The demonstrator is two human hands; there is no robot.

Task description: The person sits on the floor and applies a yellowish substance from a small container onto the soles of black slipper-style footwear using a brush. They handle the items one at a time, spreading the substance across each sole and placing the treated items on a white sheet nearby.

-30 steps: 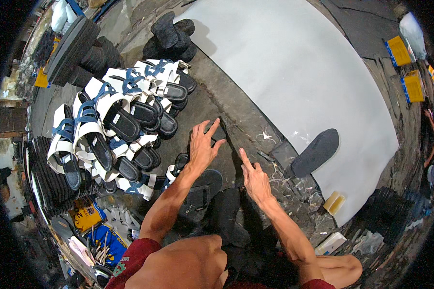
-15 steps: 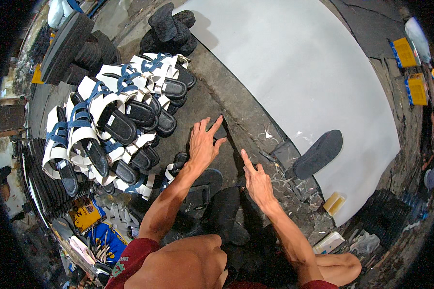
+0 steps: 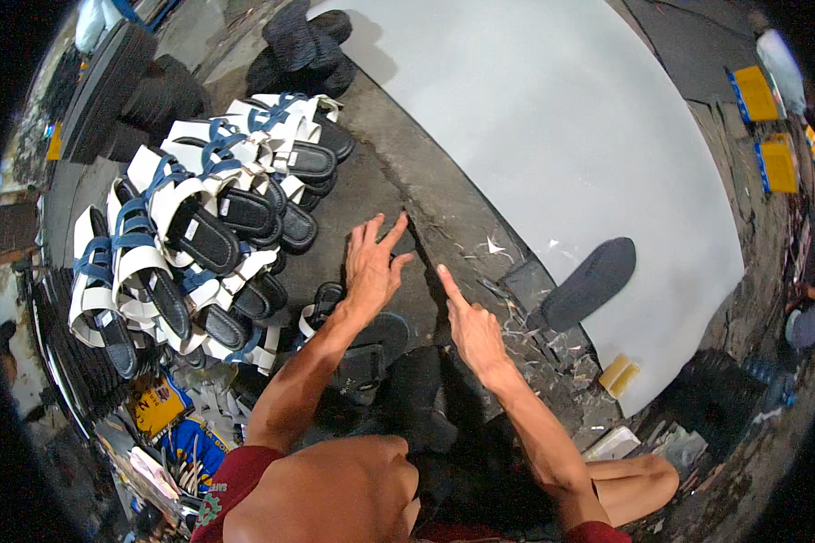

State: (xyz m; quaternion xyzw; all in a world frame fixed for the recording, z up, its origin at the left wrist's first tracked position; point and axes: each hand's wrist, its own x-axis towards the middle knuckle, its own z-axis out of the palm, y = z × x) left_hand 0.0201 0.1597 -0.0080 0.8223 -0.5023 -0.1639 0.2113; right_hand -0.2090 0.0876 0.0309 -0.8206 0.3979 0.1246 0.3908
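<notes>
Shows, near centre, the left hand (image 3: 371, 271) palm down, fingers spread and thumb apart from index finger, over dark floor (image 3: 364, 185). To its right, and separate from it, the right hand (image 3: 475, 328), index finger extended forward, other fingers loosely curled. Contact of fingertips with floor: cannot tell from this view. Left of both, an overlapping heap of sandals (image 3: 201, 235), with white and blue straps and black footbeds; just beside the left wrist, a single sandal (image 3: 326, 300). Right of the right hand, a dark sole (image 3: 593, 282) on a pale grey sheet (image 3: 534, 136), lower end projecting past the near edge. At the sheet's lower edge, a yellowish block (image 3: 618, 376). Includes, at top, a cluster of black pieces (image 3: 303, 50).
</notes>
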